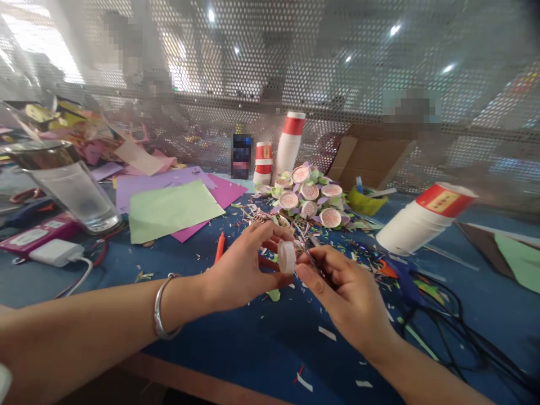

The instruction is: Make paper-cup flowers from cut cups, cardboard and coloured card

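My left hand [248,264], with a silver bangle on its wrist, pinches a cut-off paper cup bottom [287,257], a short white ring shape turned on its side. My right hand [343,287] is wrapped round slim metal scissors [314,261]; their handles are mostly hidden by the fingers. The scissors' blades are close to the cup bottom's right side, and I cannot tell whether they touch it. Just beyond both hands lies a heap of decorated cup bottoms [310,192] with pink printed faces and green and purple paper petals.
Paper scraps litter the blue table [270,349]. Stacked paper cups [415,228] lean at right, and another cup stack [291,140] rises behind. Coloured paper sheets [175,208], an orange pen [220,247] and a glass of water [76,191] are left. A blue glue gun [400,278] trails black cable.
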Demonstrator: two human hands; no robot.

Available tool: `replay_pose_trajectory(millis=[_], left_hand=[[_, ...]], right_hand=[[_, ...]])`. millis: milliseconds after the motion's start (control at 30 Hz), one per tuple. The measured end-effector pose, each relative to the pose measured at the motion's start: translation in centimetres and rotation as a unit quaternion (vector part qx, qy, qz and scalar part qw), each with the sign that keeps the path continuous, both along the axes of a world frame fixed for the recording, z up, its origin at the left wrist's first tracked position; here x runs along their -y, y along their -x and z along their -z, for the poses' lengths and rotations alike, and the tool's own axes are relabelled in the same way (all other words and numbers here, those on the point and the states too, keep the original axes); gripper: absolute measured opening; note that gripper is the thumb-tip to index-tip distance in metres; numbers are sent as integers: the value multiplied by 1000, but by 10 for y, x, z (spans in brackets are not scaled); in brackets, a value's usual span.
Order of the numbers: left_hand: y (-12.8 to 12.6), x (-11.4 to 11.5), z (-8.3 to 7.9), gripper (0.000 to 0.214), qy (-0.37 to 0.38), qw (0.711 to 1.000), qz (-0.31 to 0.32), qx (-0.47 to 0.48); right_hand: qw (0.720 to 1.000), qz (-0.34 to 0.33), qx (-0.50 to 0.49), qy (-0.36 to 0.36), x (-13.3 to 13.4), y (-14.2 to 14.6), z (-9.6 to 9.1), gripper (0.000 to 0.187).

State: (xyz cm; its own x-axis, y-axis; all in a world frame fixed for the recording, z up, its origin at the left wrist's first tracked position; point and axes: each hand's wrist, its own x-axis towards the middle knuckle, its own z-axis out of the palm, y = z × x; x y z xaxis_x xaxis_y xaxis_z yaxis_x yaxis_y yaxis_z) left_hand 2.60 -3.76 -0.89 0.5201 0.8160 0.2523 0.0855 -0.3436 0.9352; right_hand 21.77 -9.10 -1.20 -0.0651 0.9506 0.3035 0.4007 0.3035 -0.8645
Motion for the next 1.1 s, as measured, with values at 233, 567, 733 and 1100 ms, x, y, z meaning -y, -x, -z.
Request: replay_pose_trajectory(millis=[233,567,733,1100], left_hand=[[4,5,4,44,16,998,38,50],[7,-4,0,41,243,954,-1,177],[7,-1,-1,38,298,927,-14,229],[5,3,0,43,271,931,11,245]], right_hand=[[999,-30,18,-20,0,5,-3,16],[999,-18,31,14,-5,0,-2,29],[998,5,63,-6,-4,-2,-2,32],[986,6,159,-54,0,-5,1,22]])
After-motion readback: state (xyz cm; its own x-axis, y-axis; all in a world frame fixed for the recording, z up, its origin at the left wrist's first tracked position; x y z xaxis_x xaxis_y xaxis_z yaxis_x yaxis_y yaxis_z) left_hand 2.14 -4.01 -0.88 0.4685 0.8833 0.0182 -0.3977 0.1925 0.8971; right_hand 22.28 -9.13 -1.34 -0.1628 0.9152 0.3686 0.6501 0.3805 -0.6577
